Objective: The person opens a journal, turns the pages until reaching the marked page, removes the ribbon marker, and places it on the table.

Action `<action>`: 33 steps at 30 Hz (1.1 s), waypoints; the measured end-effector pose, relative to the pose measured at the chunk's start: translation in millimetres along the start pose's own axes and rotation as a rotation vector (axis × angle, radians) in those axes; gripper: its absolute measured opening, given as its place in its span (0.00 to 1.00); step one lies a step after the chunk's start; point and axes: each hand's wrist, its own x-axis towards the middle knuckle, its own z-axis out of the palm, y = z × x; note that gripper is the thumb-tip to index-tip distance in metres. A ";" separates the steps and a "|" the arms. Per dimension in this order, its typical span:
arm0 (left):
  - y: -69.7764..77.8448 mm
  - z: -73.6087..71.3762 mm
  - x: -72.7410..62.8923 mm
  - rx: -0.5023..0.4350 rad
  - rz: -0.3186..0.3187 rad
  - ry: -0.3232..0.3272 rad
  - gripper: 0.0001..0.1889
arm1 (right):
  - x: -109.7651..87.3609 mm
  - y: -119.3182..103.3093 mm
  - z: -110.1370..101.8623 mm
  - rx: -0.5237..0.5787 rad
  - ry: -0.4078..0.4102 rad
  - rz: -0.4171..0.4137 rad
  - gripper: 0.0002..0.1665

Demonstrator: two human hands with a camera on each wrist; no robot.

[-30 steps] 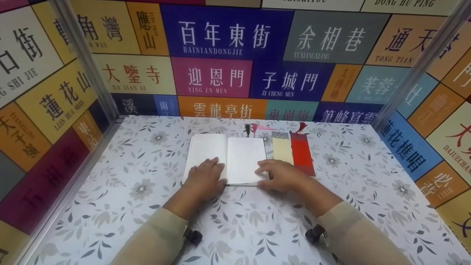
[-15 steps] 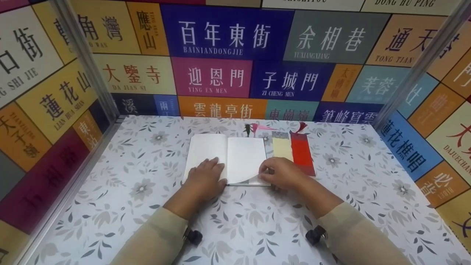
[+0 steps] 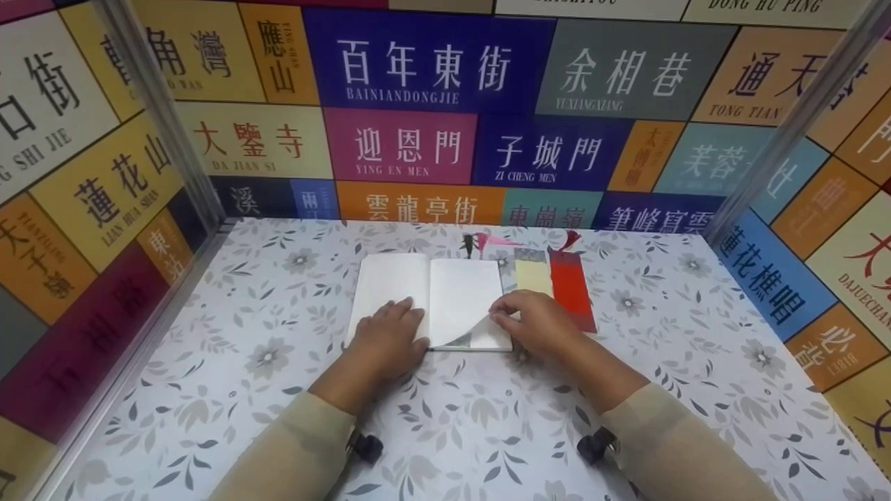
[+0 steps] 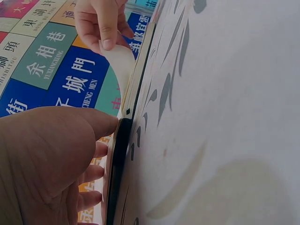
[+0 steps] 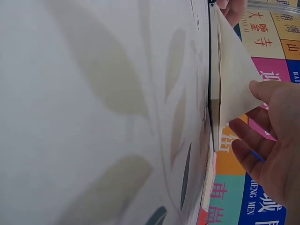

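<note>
A: Where is the book (image 3: 463, 282)?

B: It lies open on the flowery table (image 3: 278, 410). One side is partly under the left hand (image 3: 391, 339), and the other side reaches to the right hand (image 3: 537, 325).

A: What is the left hand doing?

B: It rests on the left page (image 3: 393, 275) with its fingers stretched out. Its thumb is near the middle fold.

A: And the other hand?

B: It pinches the near corner of the right page (image 5: 234, 77) with its thumb and fingers. The page bends up there, and a bit of grey-green peeks out under the curl.

A: What is close to that hand?

B: A yellow card (image 3: 533, 277) is just past it, partly hidden by it. Next to that is a red card (image 3: 571, 285).

A: What is farther away?

B: Ahead of both hands, past the book, are a dark tassel (image 3: 468, 243) and a pink tassel (image 3: 482, 243). A dark red tassel (image 3: 572, 241) is at the red card's far end. Behind them all stands a wall of bright signs (image 3: 428, 66).
</note>
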 end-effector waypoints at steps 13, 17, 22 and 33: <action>0.6 -1.8 -1.2 0.020 0.019 0.025 0.33 | -1.4 -7.8 3.5 0.008 0.186 -0.150 0.13; -0.5 -1.0 -0.6 0.016 0.021 0.024 0.33 | -2.3 -10.2 3.8 0.017 0.217 -0.169 0.13; -0.9 -1.0 -1.0 0.016 0.024 0.025 0.33 | -3.6 -14.4 3.7 0.020 0.250 -0.194 0.11; 0.3 -2.2 -0.5 0.006 0.019 0.014 0.37 | -4.9 -20.9 3.8 0.011 0.300 -0.232 0.11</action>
